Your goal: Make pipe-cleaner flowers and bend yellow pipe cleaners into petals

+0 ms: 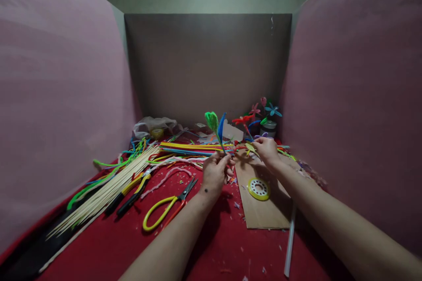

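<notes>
Holding the green-and-blue pipe-cleaner piece (221,127) upright, your left hand (216,173) is raised above the red-covered desk (217,246), near the middle of the view. Its grip is pinching the stem between thumb and fingers, with the green loop and the blue leaf standing clear above them.

Your right hand (266,151) is placed over the far part of the cardboard sheet (265,217), fingertips beside the lower stem of the red pipe-cleaner flower (243,120). You have the fingers drawn together, but whether that grip is closed on the stem cannot be told from this view.

On the cardboard, nearer to you, lies a yellow-rimmed disc (253,191) with a ring of holes; a translucent stick (289,243) lies at the sheet's near right corner.

To the left of your left hand, observe the scissors (160,214) with yellow and red handles, blades slightly parted and pointing away from you. Further left are the pliers (143,183) and a long spread of pale wooden sticks (108,189). Straight pipe cleaners (184,147) lie beyond the scissors. At the back right, pink and blue flowers (273,109) stand by a jar (268,128).
</notes>
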